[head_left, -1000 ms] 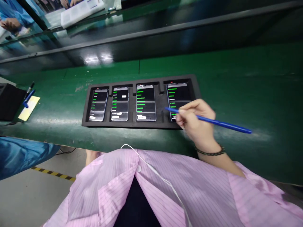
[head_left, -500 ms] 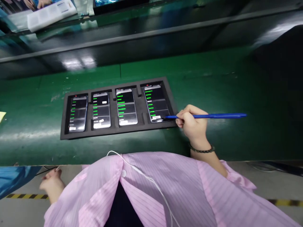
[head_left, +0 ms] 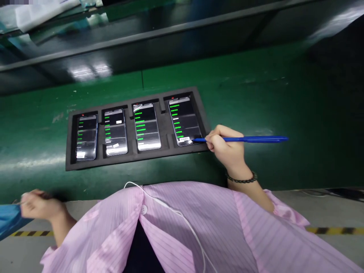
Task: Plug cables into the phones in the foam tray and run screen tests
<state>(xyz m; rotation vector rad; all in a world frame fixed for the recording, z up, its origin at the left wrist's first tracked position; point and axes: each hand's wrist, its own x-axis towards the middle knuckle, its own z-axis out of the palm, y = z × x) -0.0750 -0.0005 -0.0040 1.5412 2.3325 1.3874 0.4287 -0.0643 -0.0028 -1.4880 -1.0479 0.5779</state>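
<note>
A black foam tray (head_left: 131, 158) lies on the green belt and holds several phones with lit screens showing green text. My right hand (head_left: 227, 149) grips a long blue stylus (head_left: 250, 139) like a pen. Its tip touches the lower edge of the rightmost phone (head_left: 183, 120). My left hand (head_left: 40, 204) is raised at the belt's near edge, below the tray's left end. Its fingers are curled and blurred by motion, and I cannot make out anything in them.
The green belt (head_left: 284, 113) runs left to right, with a dark shiny rail (head_left: 170, 41) behind it. White papers (head_left: 36, 13) lie at the far top left. A blue sleeve (head_left: 8, 223) of another person shows at the left edge. Yellow-black floor tape (head_left: 335, 230) runs below.
My left hand has come up from under the belt edge to the lower left. The tray has shifted left in view. The stylus tip has moved from mid-screen down to the rightmost phone's lower edge.
</note>
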